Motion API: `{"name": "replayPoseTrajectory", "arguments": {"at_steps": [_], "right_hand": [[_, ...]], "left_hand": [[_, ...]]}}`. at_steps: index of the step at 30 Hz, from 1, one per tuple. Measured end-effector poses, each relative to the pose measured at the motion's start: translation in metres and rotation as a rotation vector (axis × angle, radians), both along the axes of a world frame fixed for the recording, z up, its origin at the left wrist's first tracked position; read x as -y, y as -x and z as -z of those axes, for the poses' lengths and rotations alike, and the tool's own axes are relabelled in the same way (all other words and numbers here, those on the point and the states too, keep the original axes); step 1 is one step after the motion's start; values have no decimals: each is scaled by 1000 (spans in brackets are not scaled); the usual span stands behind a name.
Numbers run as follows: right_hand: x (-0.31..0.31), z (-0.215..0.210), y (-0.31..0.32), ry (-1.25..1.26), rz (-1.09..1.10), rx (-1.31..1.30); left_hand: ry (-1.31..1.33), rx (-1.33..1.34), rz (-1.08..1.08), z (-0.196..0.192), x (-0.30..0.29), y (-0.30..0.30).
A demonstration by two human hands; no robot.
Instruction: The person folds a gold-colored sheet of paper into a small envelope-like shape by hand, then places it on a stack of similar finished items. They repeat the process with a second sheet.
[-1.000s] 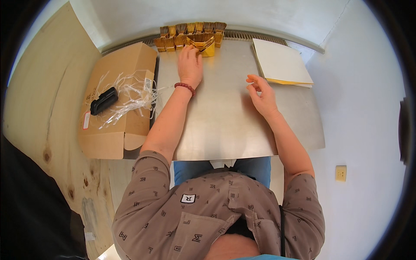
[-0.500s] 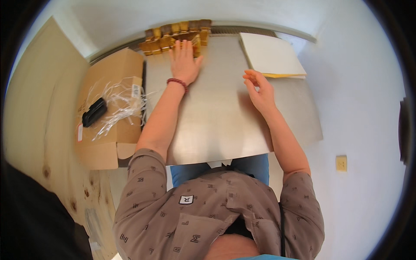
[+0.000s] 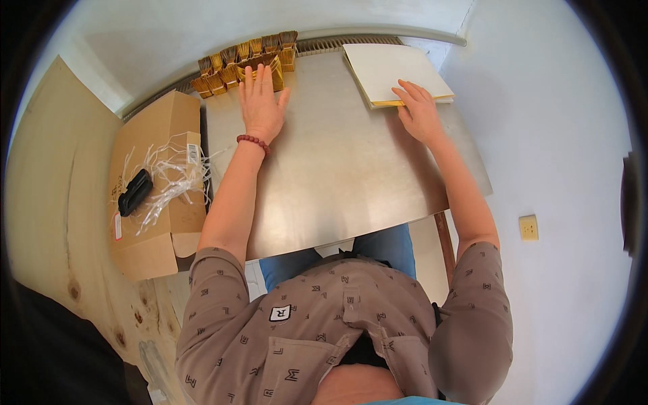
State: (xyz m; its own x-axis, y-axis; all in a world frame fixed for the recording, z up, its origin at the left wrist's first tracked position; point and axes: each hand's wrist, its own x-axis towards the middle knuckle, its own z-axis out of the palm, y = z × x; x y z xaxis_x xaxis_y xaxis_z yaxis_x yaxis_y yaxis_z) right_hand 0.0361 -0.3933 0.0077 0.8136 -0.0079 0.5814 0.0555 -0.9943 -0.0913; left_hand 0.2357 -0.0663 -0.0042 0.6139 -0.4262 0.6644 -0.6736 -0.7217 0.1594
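Landmark: grey table (image 3: 337, 175), seen from above; all places given against it.
Left hand (image 3: 260, 104): flat, palm down, fingers spread and extended at the table's far edge. Fingertips rest on a folded gold piece (image 3: 264, 67). Nothing pinched or enclosed; it presses rather than grips, probably to keep the piece steady or nudge it into line.
Gold pieces: a row of folded gold paper items (image 3: 233, 62) stands along the far-left edge, packed close against the wall rail, likely so they stay upright and out of the working area.
Right hand (image 3: 420, 111): loosely open at the far-right corner, fingertips on the near edge of a stack of paper sheets (image 3: 395, 71). White top, gold edge showing beneath. Touching, not lifting; whether one sheet is caught under the fingers cannot be told.
Left of table: open cardboard box (image 3: 158, 182), just beside the table edge, holding clear plastic strips (image 3: 172, 179) and a black object (image 3: 133, 192).
Wrist: red bead bracelet (image 3: 252, 141) on the left arm.
Table centre: bare metal between the two hands.
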Motion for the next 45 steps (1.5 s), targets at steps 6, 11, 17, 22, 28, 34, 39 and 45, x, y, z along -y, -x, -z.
{"name": "replayPoseTrajectory", "arguments": {"at_steps": [6, 11, 17, 22, 28, 34, 39, 45], "right_hand": [[25, 9, -8, 55, 39, -190], [29, 16, -8, 73, -37, -62], [27, 20, -10, 156, -35, 128], [22, 20, -14, 191, 21, 211], [16, 18, -7, 88, 36, 218], [19, 18, 8, -90, -48, 129], [13, 12, 15, -234, 0, 230], [-31, -23, 38, -228, -63, 333]], "left_hand": [[91, -37, 347, -28, -10, 71], [49, -224, 530, -43, -43, 144], [122, -460, 566, -44, -75, 207], [267, -626, 544, -32, -82, 235], [334, -727, 516, -23, -86, 243], [368, -765, 537, -17, -88, 245], [369, -724, 553, -12, -89, 244], [428, -864, 489, -22, -89, 241]]}}
